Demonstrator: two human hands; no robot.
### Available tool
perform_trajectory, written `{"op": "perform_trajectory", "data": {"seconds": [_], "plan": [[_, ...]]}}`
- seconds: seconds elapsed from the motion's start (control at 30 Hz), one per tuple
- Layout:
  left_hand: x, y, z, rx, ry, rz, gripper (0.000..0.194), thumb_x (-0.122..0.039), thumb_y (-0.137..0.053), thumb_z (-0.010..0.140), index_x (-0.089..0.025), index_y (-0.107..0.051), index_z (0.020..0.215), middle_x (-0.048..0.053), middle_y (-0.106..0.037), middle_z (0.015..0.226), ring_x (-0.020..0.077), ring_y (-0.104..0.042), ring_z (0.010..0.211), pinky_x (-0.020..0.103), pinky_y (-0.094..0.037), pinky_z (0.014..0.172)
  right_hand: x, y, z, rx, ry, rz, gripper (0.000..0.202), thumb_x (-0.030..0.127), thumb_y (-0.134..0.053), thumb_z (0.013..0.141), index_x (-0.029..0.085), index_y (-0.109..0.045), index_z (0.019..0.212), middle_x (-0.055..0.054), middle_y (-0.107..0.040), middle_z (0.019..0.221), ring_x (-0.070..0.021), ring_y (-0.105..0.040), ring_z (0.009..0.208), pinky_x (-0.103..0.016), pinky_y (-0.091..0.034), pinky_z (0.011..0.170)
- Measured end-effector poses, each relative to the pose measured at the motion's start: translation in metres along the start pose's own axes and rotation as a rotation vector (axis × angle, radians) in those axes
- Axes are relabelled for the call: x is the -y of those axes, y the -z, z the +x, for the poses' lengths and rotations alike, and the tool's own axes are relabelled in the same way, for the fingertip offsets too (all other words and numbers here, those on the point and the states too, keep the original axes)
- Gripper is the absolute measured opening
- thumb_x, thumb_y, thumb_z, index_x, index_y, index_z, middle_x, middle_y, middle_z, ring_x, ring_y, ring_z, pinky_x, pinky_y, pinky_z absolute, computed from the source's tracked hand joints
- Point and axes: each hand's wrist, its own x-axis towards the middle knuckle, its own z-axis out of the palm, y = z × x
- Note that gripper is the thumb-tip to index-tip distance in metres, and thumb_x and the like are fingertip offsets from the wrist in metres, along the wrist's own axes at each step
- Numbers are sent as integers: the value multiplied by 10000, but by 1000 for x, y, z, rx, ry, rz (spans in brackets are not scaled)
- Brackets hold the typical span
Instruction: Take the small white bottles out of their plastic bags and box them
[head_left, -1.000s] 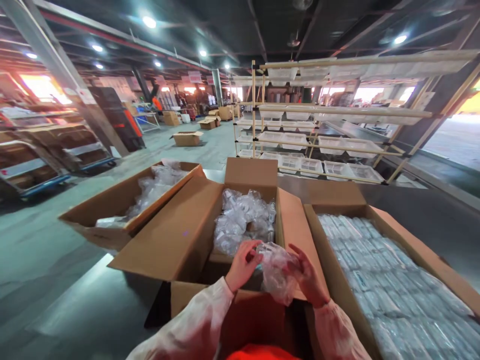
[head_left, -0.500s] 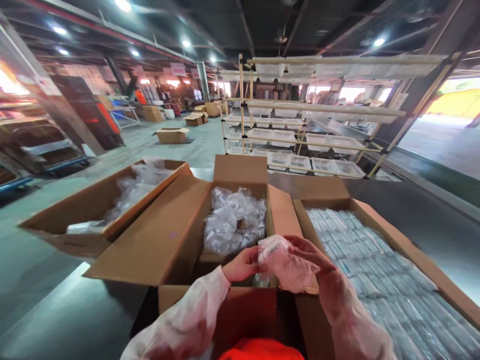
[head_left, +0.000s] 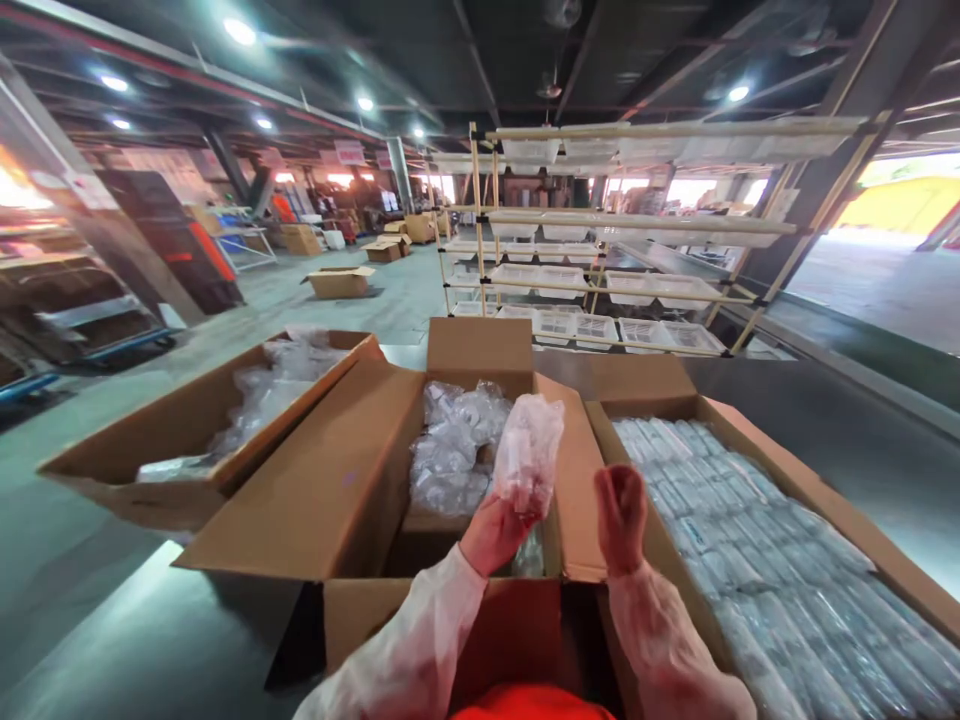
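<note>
Head view: crumpled, translucent plastic-wrapped bundle (head_left: 531, 445) has shifted from between both hands into the left hand (head_left: 493, 535) alone, fingers clamped on its lower end, bundle roughly upright above. Right hand (head_left: 622, 510) now apart, fingers curled, nothing visible in them. Handling is thus one-handed. Beyond and beneath the grip: open brown cardboard box (head_left: 480, 345) with clear-wrapped items (head_left: 454, 440).

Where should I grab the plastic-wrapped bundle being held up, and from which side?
Probably the upper half of the wrapped bundle, from the right: it stands roughly upright, top and right flank exposed, while the left hand grips its lower end.
</note>
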Motion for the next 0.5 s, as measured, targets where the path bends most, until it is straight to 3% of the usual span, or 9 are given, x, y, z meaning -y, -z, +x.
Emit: {"op": "perform_trajectory", "data": {"seconds": [0.07, 0.13, 0.23, 0.3, 0.4, 0.5], "plan": [[1, -1, 2, -25, -10, 14, 256, -414, -647, 683, -182, -541, 676, 57, -610, 747, 203, -597, 806, 362, -487, 803, 2, -3, -18, 160, 226, -108, 394, 505, -703, 718, 219, -592, 966, -43, -595, 845, -178, -558, 729, -307, -469, 652], [2, -3, 1, -30, -18, -26, 270, -393, -622, 690, -187, -478, 592, 34, -563, 666, 175, -571, 722, 337, -485, 758, -1, -10, -29, 328, 349, -185, 453, 377, -750, 698, 232, -602, 1101, -85, -605, 1008, -233, -577, 907, -366, -488, 796], [1, -7, 0, -40, -24, -148, 216, -378, -571, 710, -177, -536, 641, 33, -587, 709, 168, -574, 738, 321, -479, 753, -13, -21, -31, 379, 282, -145, 452, 287, -678, 783, 230, -574, 1219, -80, -594, 998, -206, -598, 870, -340, -517, 756], [-2, -7, -2, -57, -20, -184, 141, -303, -606, 668, -168, -590, 704, 32, -619, 749, 168, -584, 777, 305, -472, 768, -20, -25, -27, 383, 211, -91, 360, 297, -676, 789, 214, -626, 1135, -73, -591, 977, -178, -605, 816, -287, -522, 661], [-5, -2, -3, -82, -17, -167, 183, -171, -655, 564, -164, -627, 745, 22, -647, 769, 146, -578, 749, 255, -454, 704, -23, -28, -25, 377, 130, -37, 261, 322, -706, 748, 196, -651, 970, -77, -615, 1015, -189, -618, 893, -283, -535, 711], [-7, 4, -3, -77, -17, -164, 218, -140, -697, 530, -154, -639, 740, 5, -634, 706, 109, -536, 629, 223, -409, 598, -21, -33, -30, 380, 35, 62, 319, 334, -668, 759, 187, -583, 1029, -64, -657, 944, -174, -641, 819, -296, -547, 722]]}}
